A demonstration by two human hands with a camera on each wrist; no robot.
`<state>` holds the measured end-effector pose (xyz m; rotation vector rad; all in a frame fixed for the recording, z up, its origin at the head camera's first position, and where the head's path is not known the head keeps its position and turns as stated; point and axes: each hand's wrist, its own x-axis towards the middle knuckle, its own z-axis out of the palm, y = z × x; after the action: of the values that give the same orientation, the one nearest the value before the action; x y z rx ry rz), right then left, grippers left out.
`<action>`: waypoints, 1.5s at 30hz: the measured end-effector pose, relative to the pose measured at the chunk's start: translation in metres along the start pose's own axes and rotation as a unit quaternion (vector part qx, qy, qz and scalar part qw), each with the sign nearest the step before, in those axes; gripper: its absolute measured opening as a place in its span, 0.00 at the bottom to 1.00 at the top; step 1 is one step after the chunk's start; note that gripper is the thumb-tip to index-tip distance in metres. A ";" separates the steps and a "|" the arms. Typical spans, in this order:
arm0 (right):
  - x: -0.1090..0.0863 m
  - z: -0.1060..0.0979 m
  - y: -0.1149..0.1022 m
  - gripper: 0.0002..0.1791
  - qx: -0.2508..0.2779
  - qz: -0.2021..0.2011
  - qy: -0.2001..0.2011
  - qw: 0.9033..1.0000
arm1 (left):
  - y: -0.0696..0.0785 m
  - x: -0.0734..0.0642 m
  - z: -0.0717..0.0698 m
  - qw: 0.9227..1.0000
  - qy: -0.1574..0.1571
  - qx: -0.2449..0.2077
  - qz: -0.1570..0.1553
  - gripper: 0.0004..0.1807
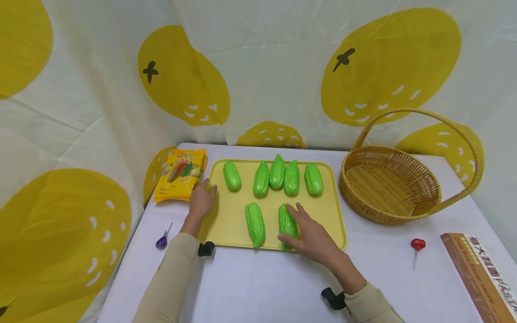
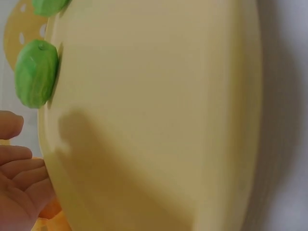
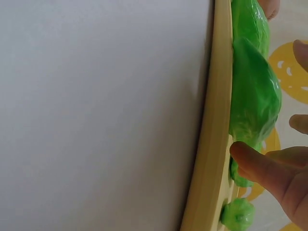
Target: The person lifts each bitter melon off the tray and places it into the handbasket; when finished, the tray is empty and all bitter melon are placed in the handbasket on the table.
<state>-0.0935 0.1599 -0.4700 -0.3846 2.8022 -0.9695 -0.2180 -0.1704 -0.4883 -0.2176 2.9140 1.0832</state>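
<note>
Several glossy green ridged gourds lie on a yellow tray (image 1: 234, 224). Five are in a back row, among them the back-left gourd (image 1: 232, 176); two lie in front. My right hand (image 1: 313, 235), fingers and thumb spread, hovers at the front-right gourd (image 1: 287, 224) and partly covers it in the head view. The front-left gourd (image 1: 255, 225) lies beside it with no hand on it. My left hand (image 1: 201, 202) is at the tray's left rim, fingers fairly straight, close to a yellow snack bag (image 1: 179, 175). In the left wrist view the left hand (image 2: 21, 183) holds nothing.
A wicker basket (image 1: 387, 215) with a tall handle stands right of the tray. In front of it are a red lollipop (image 1: 418, 244) and a brown pasta box (image 1: 480, 278). A purple lollipop (image 1: 162, 242) lies at the left. Patterned cloth hangs behind the table.
</note>
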 end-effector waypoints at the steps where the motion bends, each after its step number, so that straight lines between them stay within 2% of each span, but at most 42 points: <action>1: 0.000 0.001 -0.001 0.48 0.001 0.001 -0.004 1.000 | 0.000 0.001 0.000 1.000 0.002 0.004 -0.002 0.31; 6: 0.003 0.004 -0.004 0.49 0.004 0.007 -0.017 1.000 | -0.006 0.003 0.001 1.000 0.020 0.017 0.001 0.25; 12: 0.004 0.009 -0.003 0.49 0.004 0.002 -0.022 1.000 | -0.013 0.007 0.002 0.999 0.047 0.007 0.012 0.21; 21: 0.007 0.012 -0.004 0.49 0.008 0.015 -0.022 1.000 | -0.013 0.010 0.000 0.998 0.062 0.019 0.019 0.20; 31: 0.010 0.012 -0.006 0.49 0.005 0.026 -0.024 0.999 | -0.012 0.012 0.000 0.998 0.062 0.026 0.021 0.20; 45: 0.010 0.013 -0.007 0.48 0.005 0.005 -0.011 1.000 | -0.013 0.012 -0.001 0.998 0.055 0.033 0.002 0.21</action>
<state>-0.0984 0.1445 -0.4761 -0.3771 2.7760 -0.9713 -0.2279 -0.1820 -0.4964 -0.2776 3.0431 1.0037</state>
